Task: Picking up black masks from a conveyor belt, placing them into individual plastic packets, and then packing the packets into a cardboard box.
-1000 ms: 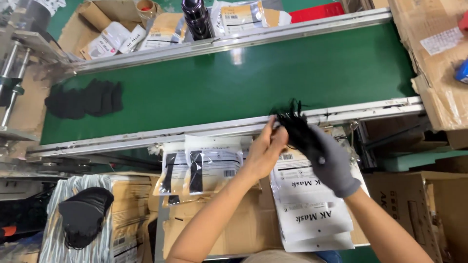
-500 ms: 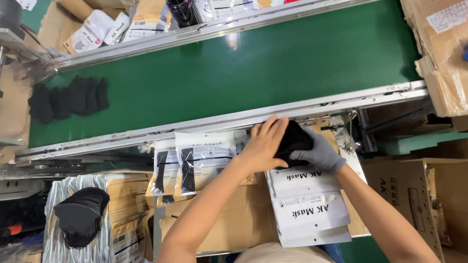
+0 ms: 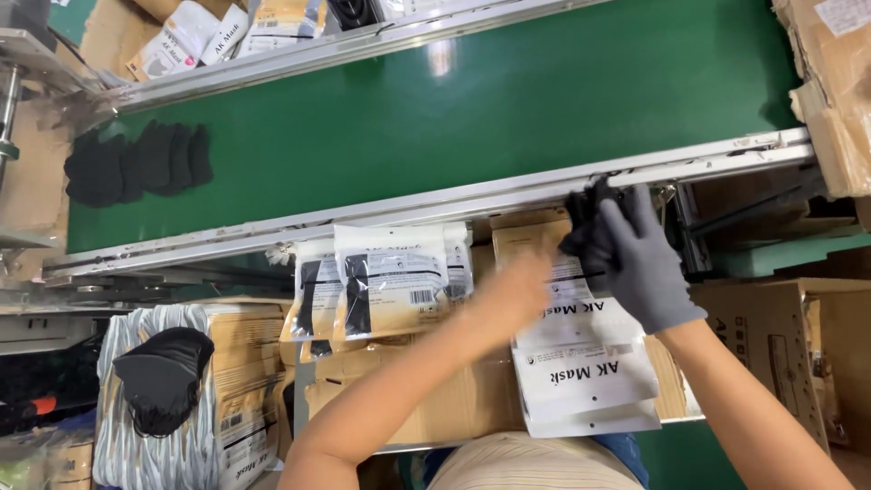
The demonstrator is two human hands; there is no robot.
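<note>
Gloved right hand (image 3: 646, 263), fingers clamped on a stack of black masks (image 3: 588, 222) beside the conveyor rail (image 3: 472, 201); bare left hand (image 3: 519, 289), blurred, finger state indeterminable, reached over white pouches (image 3: 581, 363).

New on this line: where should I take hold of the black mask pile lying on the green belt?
Probably across the long sides of the black mask pile, coming from above. The masks lie flat and overlapped on the green belt, so pinching across both edges should keep them together.

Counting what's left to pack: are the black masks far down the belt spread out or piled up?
Spread out: the black masks lie flat on the green belt in an overlapping row, not a stack.
</note>
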